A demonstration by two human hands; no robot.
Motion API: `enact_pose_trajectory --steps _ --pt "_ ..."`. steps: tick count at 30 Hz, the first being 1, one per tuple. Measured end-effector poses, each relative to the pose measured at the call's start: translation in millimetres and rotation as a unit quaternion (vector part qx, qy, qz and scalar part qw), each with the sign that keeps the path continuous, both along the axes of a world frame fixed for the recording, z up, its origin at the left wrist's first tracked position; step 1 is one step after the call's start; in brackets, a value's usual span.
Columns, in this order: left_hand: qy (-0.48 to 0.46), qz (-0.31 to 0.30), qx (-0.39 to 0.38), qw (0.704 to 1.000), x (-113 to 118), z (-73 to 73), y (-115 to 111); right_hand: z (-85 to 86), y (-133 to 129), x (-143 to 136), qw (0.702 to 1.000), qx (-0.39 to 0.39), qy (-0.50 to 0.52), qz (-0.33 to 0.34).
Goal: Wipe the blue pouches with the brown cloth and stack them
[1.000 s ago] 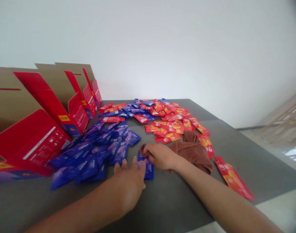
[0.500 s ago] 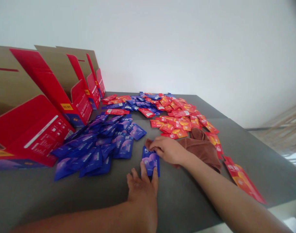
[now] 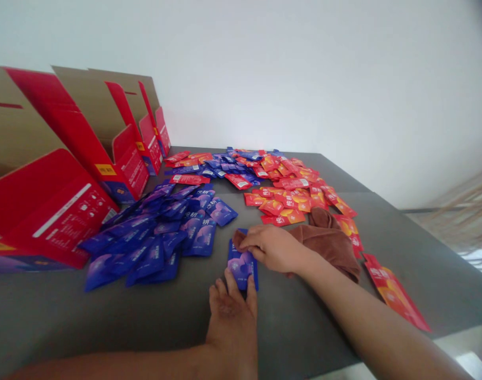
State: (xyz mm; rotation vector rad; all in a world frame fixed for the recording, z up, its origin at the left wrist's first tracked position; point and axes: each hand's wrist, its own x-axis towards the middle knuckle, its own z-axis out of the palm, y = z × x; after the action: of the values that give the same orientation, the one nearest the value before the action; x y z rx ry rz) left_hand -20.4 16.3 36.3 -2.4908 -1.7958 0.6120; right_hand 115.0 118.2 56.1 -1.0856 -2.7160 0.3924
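A blue sachet [image 3: 238, 270] with a purple print lies flat on the grey table in front of me. My left hand [image 3: 230, 306] rests at its lower end, fingers spread, fingertips touching the sachet and the table. Closed on a bunched corner of a brown cloth [image 3: 330, 245], my right hand [image 3: 275, 247] presses that corner against the sachet's upper part. The rest of the cloth lies crumpled behind the right wrist. To the left is a heap of similar blue sachets [image 3: 156, 240].
Open red cardboard boxes [image 3: 59, 208] stand in a row on the left. Red and orange sachets [image 3: 292, 199] spread across the right, with a mixed pile [image 3: 229, 166] farther back. One red sachet [image 3: 397, 293] lies alone near the table's right edge. A white wall [image 3: 264, 68] rises behind.
My right hand has shifted slightly left, taking the cloth corner across the sachet's top, where it now covers part of the printing. The left hand stays at the lower end.
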Motion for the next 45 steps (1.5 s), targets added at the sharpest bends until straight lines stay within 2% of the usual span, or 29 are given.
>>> enact_pose_trajectory --steps 2,5,11,13,18,20,23,26,28,30,33,35,37,41,43,45 --pt "-0.005 0.004 0.015 1.000 0 -1.6 -1 -2.4 3 0 0.999 0.015 -0.019 -0.035" --pt "-0.009 0.006 0.018 1.000 1 -1.9 -3 -0.2 1 -2 0.998 0.022 -0.044 -0.035" --pt "0.010 -0.001 -0.027 1.000 4 6.7 -7 10.5 -18 -12 0.997 -0.017 -0.009 0.079" --pt "0.022 -0.009 -0.045 0.999 4 8.7 -7 9.1 -19 -13 0.995 -0.033 0.006 0.089" --pt "0.043 -0.012 -0.030 0.999 4 8.1 -7 -1.6 -4 -9 0.998 0.013 -0.024 -0.055" --pt "0.043 -0.015 -0.028 0.999 4 7.2 -6 -2.8 -1 -8 0.997 0.019 -0.036 -0.073" --pt "0.038 -0.015 -0.023 0.999 5 6.4 -5 1.8 -8 -11 0.999 0.015 -0.044 -0.027" --pt "0.041 -0.023 -0.022 0.999 6 6.9 -7 8.1 -19 -17 0.996 -0.024 -0.034 0.074" --pt "0.053 -0.038 -0.007 0.998 7 7.7 -8 9.2 -22 -19 0.991 -0.046 -0.026 0.119" --pt "0.071 -0.053 0.024 0.996 6 8.5 -9 7.1 -19 -18 0.994 -0.040 -0.023 0.101" --pt "0.094 -0.068 0.061 0.991 6 8.9 -10 2.0 -8 -11 0.999 -0.007 -0.032 0.011" --pt "0.101 -0.071 0.070 0.990 6 8.6 -10 0.6 -4 -7 0.999 0.000 -0.035 -0.012" --pt "0.103 -0.072 0.072 0.989 6 8.0 -10 1.6 -5 -7 1.000 0.000 -0.024 0.011" --pt "0.097 -0.083 0.062 0.990 6 7.0 -11 4.5 -15 -13 0.991 -0.047 0.010 0.126" --pt "0.092 -0.085 0.064 0.990 6 6.7 -11 3.4 -17 -15 0.991 -0.058 0.022 0.122" --pt "0.091 -0.080 0.079 0.990 6 6.0 -11 1.0 -13 -13 0.997 -0.039 0.025 0.065"
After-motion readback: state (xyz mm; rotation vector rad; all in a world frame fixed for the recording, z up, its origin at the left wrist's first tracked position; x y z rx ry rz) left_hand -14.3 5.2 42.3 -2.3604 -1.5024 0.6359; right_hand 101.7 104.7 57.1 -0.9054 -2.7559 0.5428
